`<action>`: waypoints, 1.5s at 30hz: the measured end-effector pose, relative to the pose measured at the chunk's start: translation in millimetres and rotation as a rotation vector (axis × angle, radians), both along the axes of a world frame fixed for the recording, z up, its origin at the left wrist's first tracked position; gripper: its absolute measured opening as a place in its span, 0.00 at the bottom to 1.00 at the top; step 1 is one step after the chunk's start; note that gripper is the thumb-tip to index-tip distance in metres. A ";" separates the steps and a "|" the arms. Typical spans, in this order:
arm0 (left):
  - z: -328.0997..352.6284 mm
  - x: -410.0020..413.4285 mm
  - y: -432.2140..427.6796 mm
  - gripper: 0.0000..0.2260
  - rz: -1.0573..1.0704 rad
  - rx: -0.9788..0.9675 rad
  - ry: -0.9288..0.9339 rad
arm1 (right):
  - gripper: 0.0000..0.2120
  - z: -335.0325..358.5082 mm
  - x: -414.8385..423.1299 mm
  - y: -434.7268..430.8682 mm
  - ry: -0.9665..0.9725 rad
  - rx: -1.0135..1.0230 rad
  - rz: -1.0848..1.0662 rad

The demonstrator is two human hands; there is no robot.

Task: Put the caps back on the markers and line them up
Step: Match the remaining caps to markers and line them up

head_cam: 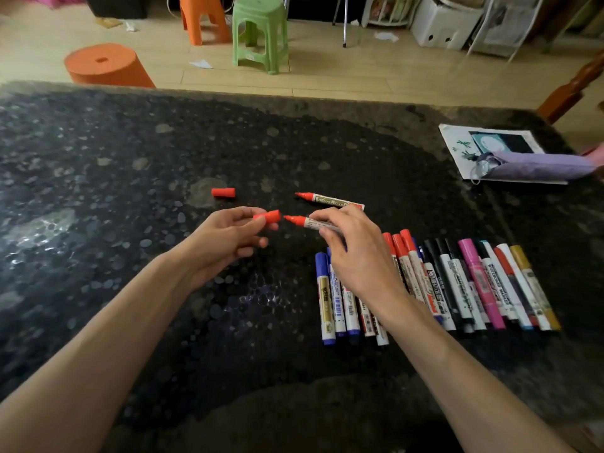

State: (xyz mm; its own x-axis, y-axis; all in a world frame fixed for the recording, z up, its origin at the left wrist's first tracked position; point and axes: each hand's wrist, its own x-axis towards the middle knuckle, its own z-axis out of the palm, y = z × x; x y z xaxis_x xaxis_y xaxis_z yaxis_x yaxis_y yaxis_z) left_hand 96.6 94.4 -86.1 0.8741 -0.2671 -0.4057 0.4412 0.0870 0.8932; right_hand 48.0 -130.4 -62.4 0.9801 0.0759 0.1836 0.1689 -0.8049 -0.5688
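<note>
L hand (225, 237) pinches red cap (268, 216) just beside tip of uncapped red marker (310, 223) gripped by R hand (356, 253), w/ capped row (457, 282) nearby.

Dark speckled stone counter (98, 191). Loose red cap (223, 192) lies on its side mid-counter. Uncapped red marker (330, 201) lies flat to its right, well apart, tip toward the cap. Row of capped markers (457, 282) on the near right, side by side: blue, red, black, pink, gold. Paper sheet (457, 142) at far right, purple umbrella (539, 165) lying on it.
</note>
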 end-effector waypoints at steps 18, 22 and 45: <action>9.3 -22.1 -19.6 0.07 -0.342 0.794 -0.806 | 0.13 12.0 -5.2 -13.7 0.077 -0.173 0.181; 8.2 -24.8 -26.7 0.06 -0.319 0.791 -0.799 | 0.14 8.3 -10.7 -16.4 0.040 -0.189 0.159; 25.9 -24.9 -59.3 0.16 -0.089 0.628 -0.824 | 0.11 34.1 -51.2 -92.5 0.280 -0.201 -0.372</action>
State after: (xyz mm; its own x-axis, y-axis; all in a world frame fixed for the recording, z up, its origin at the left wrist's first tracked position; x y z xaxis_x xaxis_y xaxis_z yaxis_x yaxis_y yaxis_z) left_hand 71.7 35.1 -60.3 0.9310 -0.2912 0.2202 -0.3445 -0.5011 0.7939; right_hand -3.2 -222.8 -28.2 0.9568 -0.2814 -0.0727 -0.2875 -0.8799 -0.3784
